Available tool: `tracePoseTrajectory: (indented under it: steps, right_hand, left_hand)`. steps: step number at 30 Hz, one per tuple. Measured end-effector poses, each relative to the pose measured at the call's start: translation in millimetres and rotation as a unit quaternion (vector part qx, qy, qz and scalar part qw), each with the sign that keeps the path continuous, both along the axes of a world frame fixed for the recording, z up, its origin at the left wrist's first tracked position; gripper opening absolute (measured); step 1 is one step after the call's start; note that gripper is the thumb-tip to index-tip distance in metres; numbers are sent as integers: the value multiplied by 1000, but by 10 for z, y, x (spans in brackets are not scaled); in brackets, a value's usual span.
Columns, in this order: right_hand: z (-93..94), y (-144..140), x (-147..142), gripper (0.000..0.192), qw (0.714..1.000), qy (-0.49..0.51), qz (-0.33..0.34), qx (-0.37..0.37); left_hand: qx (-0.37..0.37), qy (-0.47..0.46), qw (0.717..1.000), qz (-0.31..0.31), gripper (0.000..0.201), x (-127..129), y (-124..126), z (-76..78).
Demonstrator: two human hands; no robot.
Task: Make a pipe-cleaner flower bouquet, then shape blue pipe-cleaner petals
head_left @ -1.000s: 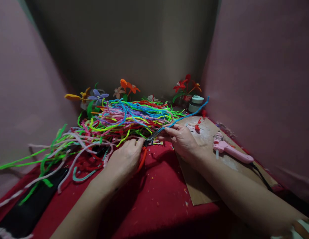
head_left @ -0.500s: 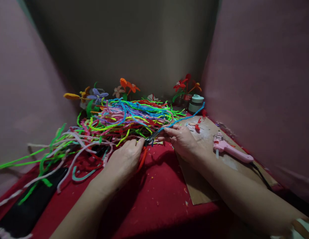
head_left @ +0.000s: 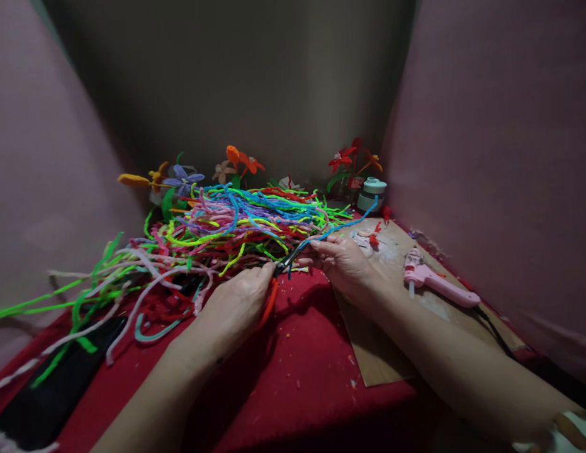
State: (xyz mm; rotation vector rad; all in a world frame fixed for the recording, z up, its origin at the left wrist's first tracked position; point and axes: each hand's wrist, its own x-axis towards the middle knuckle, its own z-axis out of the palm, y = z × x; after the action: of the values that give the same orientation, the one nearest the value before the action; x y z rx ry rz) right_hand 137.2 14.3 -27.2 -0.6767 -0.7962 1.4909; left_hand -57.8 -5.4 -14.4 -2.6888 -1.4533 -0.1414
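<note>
Far left: black flat object [head_left: 47, 396] on red cloth [head_left: 293, 371], loose pale and green stems trailing over it. Next, the left hand [head_left: 240, 292], fingers curled round red-handled scissors [head_left: 279, 268]; red handles show below the fist, dark blades point up and rightward. Behind the blades, a heaped pile of fuzzy stems [head_left: 259, 217]. Blue stem [head_left: 342, 227]: near end by the blade tips, contact unclear; pinched between thumb and forefinger of the right hand [head_left: 347, 264], the rest running past the fingertips, up and right, its far end in front of a lidded jar [head_left: 371, 196]. Right forearm crosses cardboard [head_left: 380, 358]; pink glue gun [head_left: 432, 281] lies beyond.
</note>
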Motion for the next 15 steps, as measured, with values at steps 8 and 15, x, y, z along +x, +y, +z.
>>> tracePoseTrajectory:
  steps: [8,15]
  right_hand:
    - [14,-21,-9,9,1000,22,4,-11]
    - [41,-21,-1,9,1000,3,-6,-14]
  left_hand:
    - [-35,-19,999,-9,31,13,-17,15]
    - [-19,-12,1000,-8,27,36,-20,44]
